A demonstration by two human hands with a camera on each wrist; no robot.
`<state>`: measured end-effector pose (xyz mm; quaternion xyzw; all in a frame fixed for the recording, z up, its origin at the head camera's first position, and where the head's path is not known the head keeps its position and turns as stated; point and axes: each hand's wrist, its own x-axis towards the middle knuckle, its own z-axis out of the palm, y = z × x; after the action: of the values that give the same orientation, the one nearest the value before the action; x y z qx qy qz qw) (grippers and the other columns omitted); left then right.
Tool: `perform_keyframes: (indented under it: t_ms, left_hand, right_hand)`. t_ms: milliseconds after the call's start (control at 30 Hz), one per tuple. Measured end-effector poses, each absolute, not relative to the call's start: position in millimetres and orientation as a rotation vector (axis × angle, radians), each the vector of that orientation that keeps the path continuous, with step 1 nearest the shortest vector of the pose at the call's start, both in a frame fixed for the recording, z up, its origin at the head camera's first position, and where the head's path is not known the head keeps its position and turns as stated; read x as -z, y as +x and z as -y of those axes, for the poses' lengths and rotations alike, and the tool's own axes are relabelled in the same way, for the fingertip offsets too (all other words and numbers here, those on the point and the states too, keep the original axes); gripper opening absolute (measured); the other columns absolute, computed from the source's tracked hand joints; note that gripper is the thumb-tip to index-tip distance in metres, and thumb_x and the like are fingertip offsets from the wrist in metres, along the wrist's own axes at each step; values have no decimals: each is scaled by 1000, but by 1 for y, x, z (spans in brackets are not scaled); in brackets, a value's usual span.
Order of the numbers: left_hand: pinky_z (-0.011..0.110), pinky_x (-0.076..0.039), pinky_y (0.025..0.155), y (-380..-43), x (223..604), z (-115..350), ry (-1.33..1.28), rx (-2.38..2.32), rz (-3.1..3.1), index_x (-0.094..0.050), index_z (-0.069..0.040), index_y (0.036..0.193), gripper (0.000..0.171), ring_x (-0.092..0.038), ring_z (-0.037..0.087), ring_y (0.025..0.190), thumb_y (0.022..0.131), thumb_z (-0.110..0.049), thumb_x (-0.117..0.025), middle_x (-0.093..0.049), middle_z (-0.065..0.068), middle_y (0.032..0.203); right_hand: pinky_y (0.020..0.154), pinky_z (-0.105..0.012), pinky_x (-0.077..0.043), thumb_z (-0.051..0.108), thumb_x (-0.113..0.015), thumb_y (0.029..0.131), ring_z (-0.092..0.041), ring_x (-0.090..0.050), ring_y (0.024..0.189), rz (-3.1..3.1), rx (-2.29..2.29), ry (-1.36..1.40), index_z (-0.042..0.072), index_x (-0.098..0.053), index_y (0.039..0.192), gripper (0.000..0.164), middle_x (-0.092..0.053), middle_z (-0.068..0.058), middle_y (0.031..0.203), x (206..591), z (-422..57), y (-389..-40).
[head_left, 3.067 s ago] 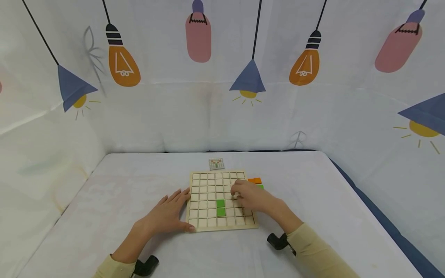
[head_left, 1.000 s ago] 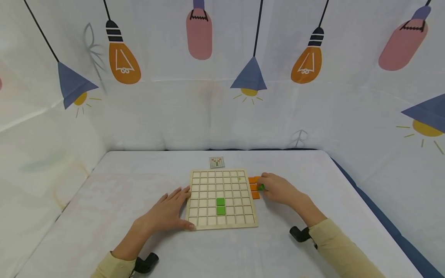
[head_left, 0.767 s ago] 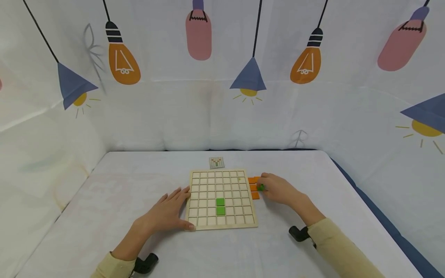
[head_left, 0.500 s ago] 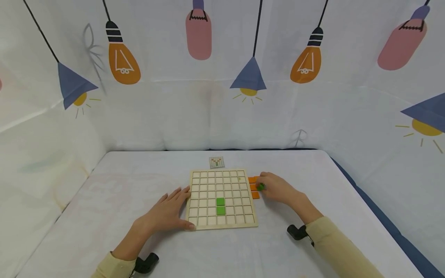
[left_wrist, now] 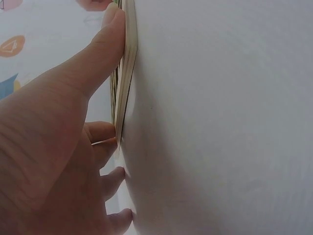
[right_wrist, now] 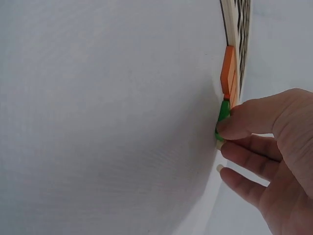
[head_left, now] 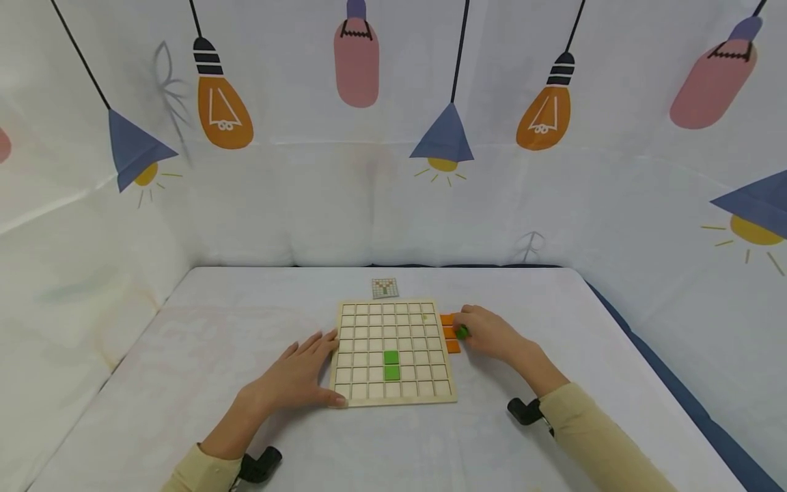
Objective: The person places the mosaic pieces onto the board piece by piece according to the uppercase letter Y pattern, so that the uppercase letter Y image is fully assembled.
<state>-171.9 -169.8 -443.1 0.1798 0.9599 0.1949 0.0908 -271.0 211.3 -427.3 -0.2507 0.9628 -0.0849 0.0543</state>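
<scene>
A wooden grid board (head_left: 359, 403) lies on the white table. Two green tiles (head_left: 391, 372) fill neighbouring squares, one behind the other, near its front middle. My left hand (head_left: 289, 383) rests along the board's left side, fingers spread and fairly straight, thumb at the near corner; the left wrist view shows the thumb (left_wrist: 105, 51) along the board's edge. Beyond the right edge, my right hand (head_left: 494, 335) pinches a green tile (right_wrist: 223, 117) between thumb and fingers, with the tile tilted up. Several orange tiles (head_left: 453, 346) lie against that edge, partly hidden by the hand.
A small card (head_left: 384, 288) with a printed coloured grid pattern lies just behind the board. The white table (head_left: 203, 328) extends around it. A white cloth (head_left: 307, 205) printed with lamps and bulbs hangs behind the table.
My right hand has moved from above the board to the tiles on its right and taken hold of a green tile, tilting it. The left hand has stayed on the board's edge.
</scene>
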Motion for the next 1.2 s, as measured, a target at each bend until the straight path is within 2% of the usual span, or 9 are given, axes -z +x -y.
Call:
perform_keyframes:
  t_ms: [567,900,1200]
  left_hand:
    - [66,-18,119,-171,442,169,522,-583,-2847,-33,-11,155,115,-19,33,154,68,-72,-76,-22,3,167]
    - [67,-18,119,-171,441,168,529,-577,-2849,-31,-9,156,115,-19,34,154,69,-72,-75,-22,5,167]
    - [66,-19,119,-170,440,168,534,-566,-2877,-34,-9,154,113,-21,35,153,69,-72,-75,-24,4,166]
  right_hand:
    - [76,-30,-49,2,-74,81,-14,-49,83,-2942,251,-767,16,-68,98,23,-57,2,92,424,-213,-268]
    - [77,-31,-49,-2,-70,78,-14,-50,82,-2932,307,-853,13,-67,97,24,-59,1,92,421,-210,-271]
    - [69,-26,-41,0,-71,80,-12,-45,77,-2946,303,-927,13,-66,93,20,-53,2,85,424,-205,-272]
